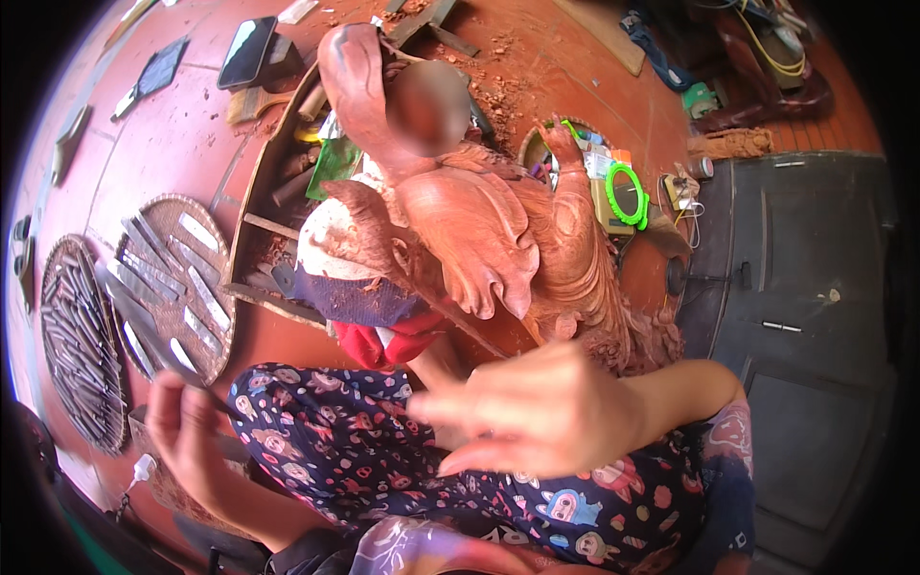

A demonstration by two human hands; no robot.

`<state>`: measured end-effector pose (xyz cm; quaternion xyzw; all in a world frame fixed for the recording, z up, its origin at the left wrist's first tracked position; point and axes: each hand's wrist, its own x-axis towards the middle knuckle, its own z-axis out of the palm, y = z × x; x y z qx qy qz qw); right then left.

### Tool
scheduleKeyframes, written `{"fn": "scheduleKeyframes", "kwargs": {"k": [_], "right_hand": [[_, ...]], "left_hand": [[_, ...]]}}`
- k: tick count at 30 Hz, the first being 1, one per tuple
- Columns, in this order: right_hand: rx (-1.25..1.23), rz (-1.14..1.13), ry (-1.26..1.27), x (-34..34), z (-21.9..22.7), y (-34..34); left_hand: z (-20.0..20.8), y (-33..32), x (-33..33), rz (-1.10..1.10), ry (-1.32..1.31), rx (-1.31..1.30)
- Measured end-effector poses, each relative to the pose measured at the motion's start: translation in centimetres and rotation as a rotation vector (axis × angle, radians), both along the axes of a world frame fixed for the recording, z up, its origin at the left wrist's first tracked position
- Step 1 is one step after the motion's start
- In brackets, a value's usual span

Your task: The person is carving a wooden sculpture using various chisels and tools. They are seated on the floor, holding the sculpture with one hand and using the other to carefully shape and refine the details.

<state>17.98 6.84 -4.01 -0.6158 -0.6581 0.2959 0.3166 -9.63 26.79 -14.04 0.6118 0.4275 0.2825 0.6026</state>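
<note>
My left hand (192, 450), at lower left beside my knee, is closed with its fingers pinched around a thin dark blade-like tool (213, 395); much of it is hidden or blends into the background. Over my lap hovers my right hand (546, 407), blurred by motion. Its index finger and thumb point left and stand apart, with nothing visible between them. Just beyond is a reddish carved wooden statue (470, 220) with draped folds and a raised hand. A white pad with dark blue and red cloth (359, 305) is tucked at its left side.
Round woven trays hold flat blades (196, 311) and several dark carving tools (81, 355) at left. A wooden box (251, 251) of tools adjoins the statue. A phone (247, 53) and brush (254, 103) lie farther off. Right are a green-rimmed round object (627, 196) and dark panel (815, 316).
</note>
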Motion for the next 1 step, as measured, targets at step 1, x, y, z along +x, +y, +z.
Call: {"fn": "scheduleKeyframes", "kwargs": {"k": [1], "right_hand": [[-0.205,-0.118,0.263,0.81,-0.14,-0.68]], "left_hand": [[-0.04,-0.09,0.06,0.001,-0.007,0.001]]}}
